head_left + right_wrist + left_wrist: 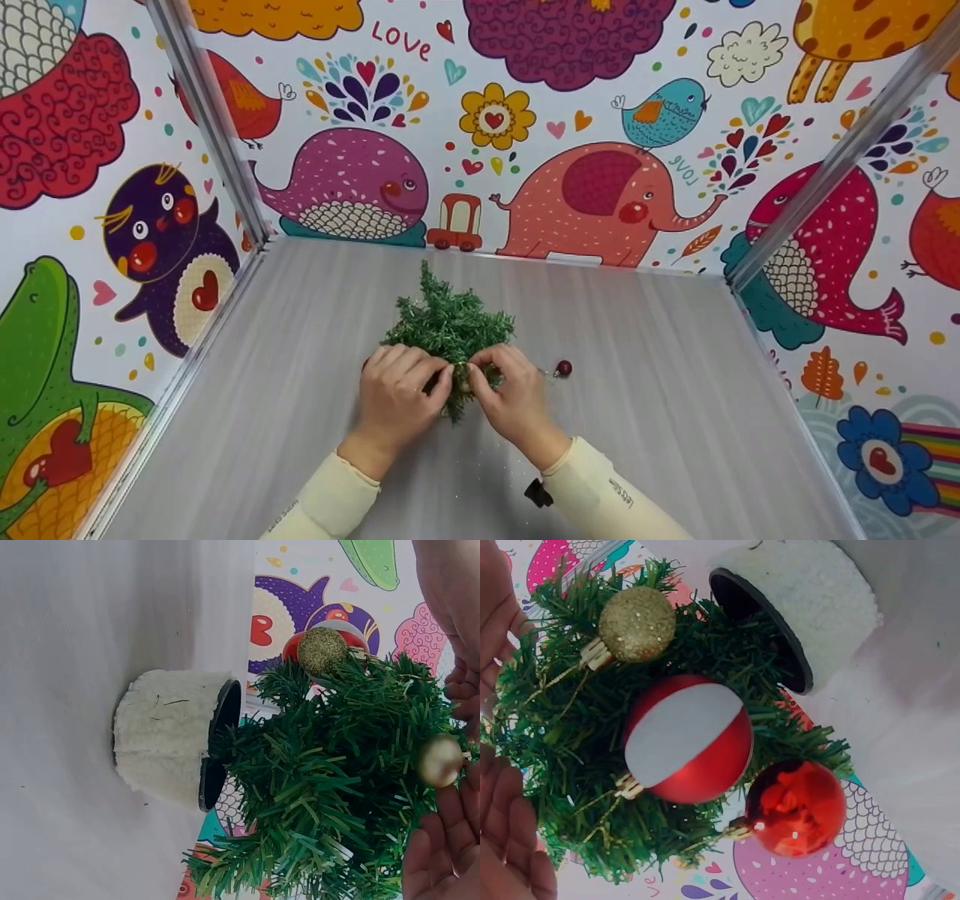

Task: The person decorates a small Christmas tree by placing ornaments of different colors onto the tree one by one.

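A small artificial Christmas tree [450, 319] stands in front of me, its white fluffy pot [169, 739] showing in the wrist views. My left hand [401, 390] and right hand [517, 394] meet at its near side, thumb and forefinger of each pinched together. Between them hangs a plain gold bauble [440, 760], its cap up at the fingertips. The hands pinch at its string; the fingers partly hide it. On the tree's left side hang a glittery gold bauble [637, 625], a red-and-white bauble [690, 739] and a shiny red bauble [796, 808].
A small dark red bauble [563, 367] lies on the grey table [675, 420] right of the tree. Walls printed with cartoon animals [600, 202] enclose the table at the back and both sides, with metal strips [217, 135] at the corners.
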The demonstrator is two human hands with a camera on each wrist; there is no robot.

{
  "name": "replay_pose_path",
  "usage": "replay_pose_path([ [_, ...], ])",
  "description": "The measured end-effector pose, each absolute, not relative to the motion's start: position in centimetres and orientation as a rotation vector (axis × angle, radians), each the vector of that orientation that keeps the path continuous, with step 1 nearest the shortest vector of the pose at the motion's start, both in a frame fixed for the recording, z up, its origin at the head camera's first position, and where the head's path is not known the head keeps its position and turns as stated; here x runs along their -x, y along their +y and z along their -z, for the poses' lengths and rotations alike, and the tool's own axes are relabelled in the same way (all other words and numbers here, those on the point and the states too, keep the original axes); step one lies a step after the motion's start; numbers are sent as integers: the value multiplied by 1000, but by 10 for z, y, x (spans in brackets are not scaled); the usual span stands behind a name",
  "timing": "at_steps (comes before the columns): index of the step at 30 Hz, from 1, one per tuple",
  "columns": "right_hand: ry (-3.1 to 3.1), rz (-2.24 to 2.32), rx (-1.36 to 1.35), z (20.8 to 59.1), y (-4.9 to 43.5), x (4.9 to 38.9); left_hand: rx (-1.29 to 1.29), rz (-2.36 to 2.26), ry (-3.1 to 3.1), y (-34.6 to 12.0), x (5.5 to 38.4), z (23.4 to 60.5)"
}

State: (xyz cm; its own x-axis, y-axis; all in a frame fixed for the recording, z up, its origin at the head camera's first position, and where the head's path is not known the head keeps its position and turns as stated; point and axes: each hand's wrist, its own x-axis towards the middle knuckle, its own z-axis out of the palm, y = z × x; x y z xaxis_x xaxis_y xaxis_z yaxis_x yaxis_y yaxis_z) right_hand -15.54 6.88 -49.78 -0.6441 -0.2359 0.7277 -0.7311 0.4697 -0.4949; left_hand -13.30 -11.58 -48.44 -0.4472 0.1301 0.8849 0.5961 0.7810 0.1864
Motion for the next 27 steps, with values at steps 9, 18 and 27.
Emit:
replay_pose_path([
  [9,-2171,-1260,-756,500,69,157,574,537,-1999,-114,135,485],
  [18,-2258,-1235,-785,502,71,155,621,555,-2012,-115,134,484],
  [27,-2284,-1215,-811,502,72,156,629,541,-2046,-117,135,486],
])
